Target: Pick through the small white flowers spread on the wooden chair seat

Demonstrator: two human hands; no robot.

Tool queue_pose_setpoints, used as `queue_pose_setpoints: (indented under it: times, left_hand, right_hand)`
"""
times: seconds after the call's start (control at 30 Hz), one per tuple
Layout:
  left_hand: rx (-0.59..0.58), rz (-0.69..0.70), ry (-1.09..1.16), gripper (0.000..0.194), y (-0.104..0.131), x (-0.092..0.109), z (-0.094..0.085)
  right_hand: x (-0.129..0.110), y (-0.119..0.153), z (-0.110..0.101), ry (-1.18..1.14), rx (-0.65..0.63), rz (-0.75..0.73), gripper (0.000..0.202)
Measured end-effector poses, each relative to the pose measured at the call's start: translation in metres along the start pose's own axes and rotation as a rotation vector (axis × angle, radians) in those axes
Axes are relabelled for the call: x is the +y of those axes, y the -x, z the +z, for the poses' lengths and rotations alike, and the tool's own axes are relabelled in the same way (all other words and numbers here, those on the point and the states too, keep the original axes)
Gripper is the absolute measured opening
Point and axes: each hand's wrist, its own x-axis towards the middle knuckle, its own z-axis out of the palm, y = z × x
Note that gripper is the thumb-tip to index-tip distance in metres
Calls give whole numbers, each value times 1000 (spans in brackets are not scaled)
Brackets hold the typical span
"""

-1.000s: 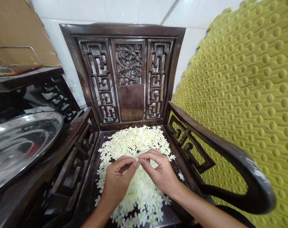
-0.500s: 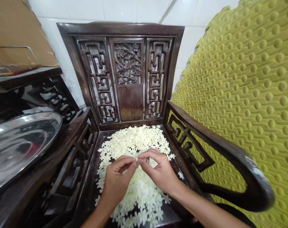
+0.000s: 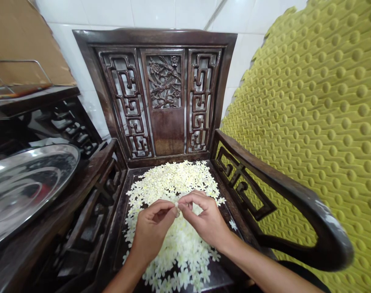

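Observation:
My left hand [image 3: 153, 226] and my right hand [image 3: 205, 217] meet fingertip to fingertip above the chair seat. Each is closed in a pinch of thumb and forefinger. A tiny pale piece, which looks like part of a white flower [image 3: 177, 205], shows between the tips; the fingers hide most of it. Below and around the hands, many loose white flowers [image 3: 173, 179] with yellowish centres cover the dark wooden seat [image 3: 222, 280]. One flower [image 3: 233, 225] lies apart to the right of the pile.
The carved chair back [image 3: 168, 132] rises behind the flowers. A curved armrest [image 3: 295, 191] bounds the right side, with a yellow bumpy foam mat [image 3: 334, 122] beyond it. On the left, a round metal tray [image 3: 60, 175] lies by the other armrest [image 3: 90, 175]. Cardboard [image 3: 23, 40] stands behind.
The fingertips have shifted very slightly, with a small gap now showing between the two pinches. The flowers on the seat look the same.

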Motion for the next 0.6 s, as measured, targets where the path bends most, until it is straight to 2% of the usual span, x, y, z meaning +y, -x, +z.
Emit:
queue_pose_setpoints:
  times: [0.2,0.4,0.6]
  left_hand:
    - [-10,-27,33,10,0,-1,0]
    - [-37,64,-39,9,-1,0,-4]
    - [-28,82,-41,10,-1,2,-6]
  right_hand:
    - [-2,-2,-1,-20,-5,-1,9]
    - [-5,-4,-4,-58,-33,0,10]
    - [-3,-2,-3,-110,-18,41,9]
